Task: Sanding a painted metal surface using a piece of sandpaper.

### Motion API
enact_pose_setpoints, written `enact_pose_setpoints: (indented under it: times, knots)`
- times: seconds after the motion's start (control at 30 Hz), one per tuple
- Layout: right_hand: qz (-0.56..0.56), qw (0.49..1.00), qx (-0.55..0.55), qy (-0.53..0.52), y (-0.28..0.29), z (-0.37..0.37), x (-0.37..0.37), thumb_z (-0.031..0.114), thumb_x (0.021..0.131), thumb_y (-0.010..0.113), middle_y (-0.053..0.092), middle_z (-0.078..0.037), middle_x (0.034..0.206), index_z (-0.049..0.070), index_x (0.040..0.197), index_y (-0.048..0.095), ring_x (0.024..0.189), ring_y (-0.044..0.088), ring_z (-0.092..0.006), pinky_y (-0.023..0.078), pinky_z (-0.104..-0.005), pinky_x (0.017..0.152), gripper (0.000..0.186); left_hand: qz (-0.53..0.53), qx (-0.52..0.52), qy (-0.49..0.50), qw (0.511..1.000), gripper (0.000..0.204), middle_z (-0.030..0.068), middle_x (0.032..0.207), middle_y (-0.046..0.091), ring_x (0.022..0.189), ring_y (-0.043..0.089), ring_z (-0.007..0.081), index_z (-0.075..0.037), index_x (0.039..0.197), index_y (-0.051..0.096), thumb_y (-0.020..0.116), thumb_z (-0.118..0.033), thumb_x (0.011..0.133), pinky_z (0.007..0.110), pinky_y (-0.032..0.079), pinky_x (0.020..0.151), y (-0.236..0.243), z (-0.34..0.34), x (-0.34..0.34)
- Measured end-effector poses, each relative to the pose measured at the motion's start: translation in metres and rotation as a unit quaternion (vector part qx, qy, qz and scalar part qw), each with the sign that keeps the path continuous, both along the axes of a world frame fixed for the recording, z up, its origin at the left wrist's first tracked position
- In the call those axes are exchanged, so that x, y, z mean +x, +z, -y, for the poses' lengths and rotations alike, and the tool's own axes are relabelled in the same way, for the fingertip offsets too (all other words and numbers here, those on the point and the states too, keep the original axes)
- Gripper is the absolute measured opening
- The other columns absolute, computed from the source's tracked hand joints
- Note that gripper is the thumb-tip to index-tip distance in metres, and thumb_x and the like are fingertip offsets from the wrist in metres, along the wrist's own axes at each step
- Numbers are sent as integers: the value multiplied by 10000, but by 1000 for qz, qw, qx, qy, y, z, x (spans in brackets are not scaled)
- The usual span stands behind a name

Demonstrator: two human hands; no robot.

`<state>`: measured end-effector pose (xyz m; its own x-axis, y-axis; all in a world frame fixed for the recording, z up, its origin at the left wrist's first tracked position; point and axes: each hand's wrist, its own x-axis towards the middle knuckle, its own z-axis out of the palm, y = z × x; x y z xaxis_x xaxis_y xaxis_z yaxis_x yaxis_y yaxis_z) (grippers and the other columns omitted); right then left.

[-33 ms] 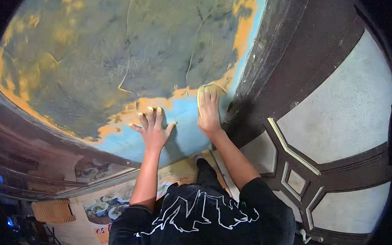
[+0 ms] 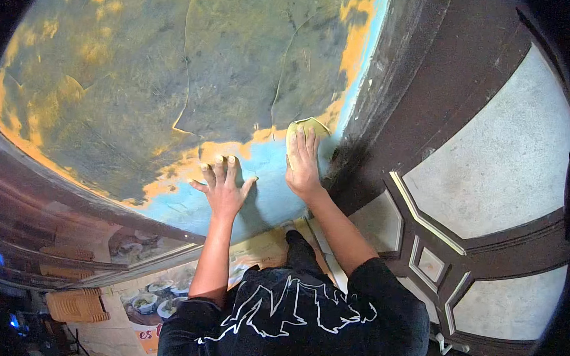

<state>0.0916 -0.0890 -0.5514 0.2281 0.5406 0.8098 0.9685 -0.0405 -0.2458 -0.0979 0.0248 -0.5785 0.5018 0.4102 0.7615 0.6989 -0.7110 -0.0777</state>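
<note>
In front of me is a painted wall (image 2: 269, 174), light blue low down, with ragged orange edges around a large worn grey-green area (image 2: 122, 79). Thin cracks run through that area. My left hand (image 2: 222, 191) lies on the blue and orange part, fingers spread and nothing in it. To its right, my right hand (image 2: 303, 166) presses a piece of yellowish sandpaper (image 2: 315, 123) flat to the wall, near the right border of the paint. The sheet's top edge curls past the fingertips, and its underside is hidden.
A dark frame (image 2: 399, 87) with pale panels (image 2: 499, 144) rises at the right. Along the left runs a dark glossy surface (image 2: 57, 211). Low at the left are a brown plastic stool (image 2: 77, 305) and a printed banner (image 2: 142, 319) with pictures of bowls. My foot (image 2: 293, 236) is below the wall.
</note>
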Motion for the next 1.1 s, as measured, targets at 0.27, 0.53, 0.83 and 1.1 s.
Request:
enact_pose_setpoints:
  times: [0.27, 0.53, 0.83, 1.1]
  knots:
    - [21, 997, -36, 58, -24, -6, -26, 18, 768, 528, 408, -278, 1365, -73, 1299, 435, 1312, 270, -557, 169, -691, 1061, 546, 15, 21, -13, 1000, 895, 34, 1604, 34, 1457, -120, 340, -225, 1423, 418, 676, -663, 687, 675, -177, 1037, -8, -5, -1]
    - [27, 984, -155, 78, -45, -9, -38, 79, 776, 559, 378, -131, 1469, 35, 1375, 437, 1353, 293, -433, 192, -659, 1070, 613, 16, 14, -10, 1000, 908, 34, 1603, 51, 1457, -125, 336, -248, 1448, 372, 679, -653, 695, 677, -182, 1031, -4, -5, 4]
    - [82, 982, -141, 98, -47, -5, -50, 90, 760, 573, 427, -101, 1434, 51, 1330, 492, 1280, 391, -356, 207, -633, 1072, 577, 21, 33, -10, 999, 888, 15, 1603, 64, 1461, -110, 324, -279, 1450, 380, 681, -632, 692, 686, -167, 1037, -6, -6, 3]
    - [24, 990, -110, 82, -40, -10, -36, 82, 756, 573, 428, -93, 1436, 60, 1331, 494, 1298, 374, -371, 205, -640, 1070, 581, 12, 19, -10, 1000, 855, 38, 1598, 94, 1459, -119, 330, -234, 1389, 470, 698, -644, 674, 679, -180, 1029, -6, -5, 0]
